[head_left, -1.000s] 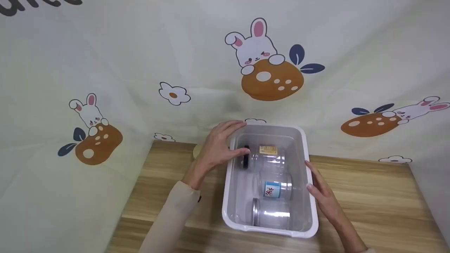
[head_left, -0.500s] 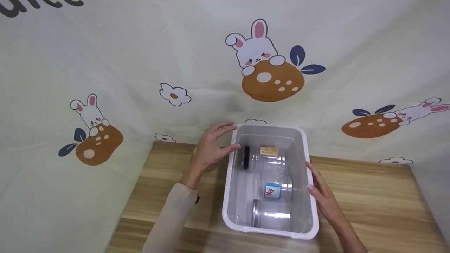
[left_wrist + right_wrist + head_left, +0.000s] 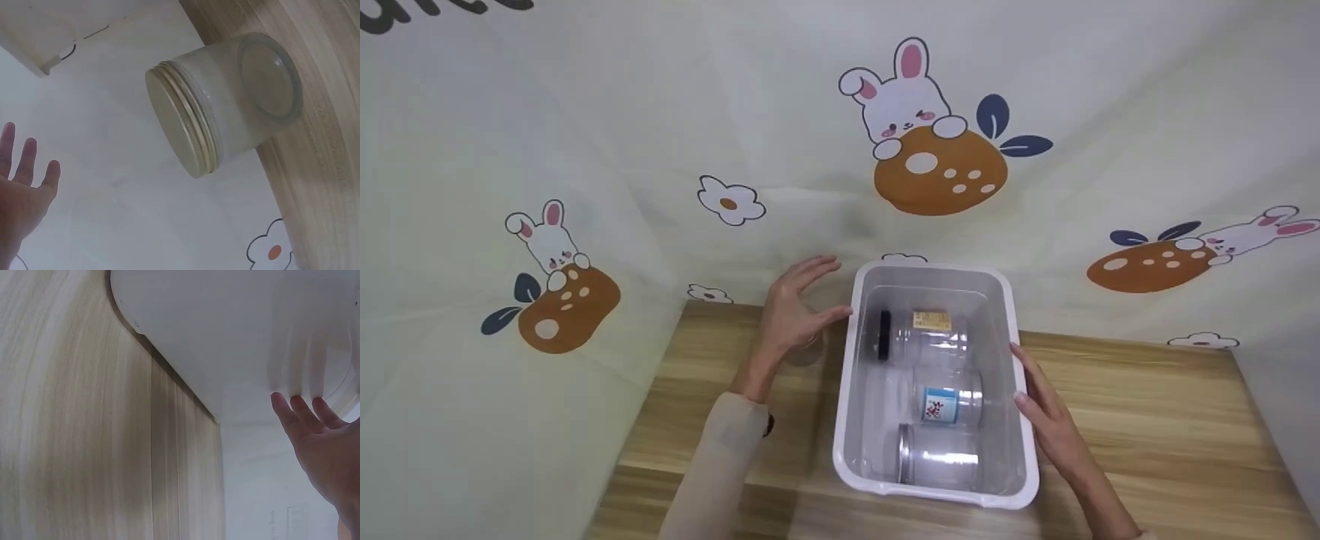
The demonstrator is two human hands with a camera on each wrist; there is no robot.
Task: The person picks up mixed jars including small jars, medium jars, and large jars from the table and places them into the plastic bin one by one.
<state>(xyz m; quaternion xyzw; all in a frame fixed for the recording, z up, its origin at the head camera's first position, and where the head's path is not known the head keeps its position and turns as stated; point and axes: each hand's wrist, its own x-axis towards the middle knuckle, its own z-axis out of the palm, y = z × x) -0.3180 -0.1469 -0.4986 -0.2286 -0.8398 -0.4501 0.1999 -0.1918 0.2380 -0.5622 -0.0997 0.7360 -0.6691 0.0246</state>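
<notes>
My left hand (image 3: 791, 311) hovers left of the white plastic bin (image 3: 844, 420), thumb and fingers spread, its thumb tip near the bin's rim. Below it, partly hidden in the head view, stands a clear jar (image 3: 808, 352). The left wrist view shows this jar's gold lid (image 3: 180, 121), with the fingers apart from it. My right hand (image 3: 1054, 420) rests against the bin's right side; in the right wrist view its straight fingertips touch the outer wall. Inside the bin lie a black-lidded jar (image 3: 934, 345), a blue-labelled jar (image 3: 949, 397) and a silver-lidded jar (image 3: 941, 456).
The bin stands on a wood-grain table (image 3: 1155, 420). Behind and beside the table hangs a pale cloth backdrop (image 3: 780, 97) printed with rabbits and flowers; the bin's far end is close to it.
My left hand has moved left, from over the bin's left rim to above the gold-lidded jar outside. The right hand and the jars in the bin have stayed in place.
</notes>
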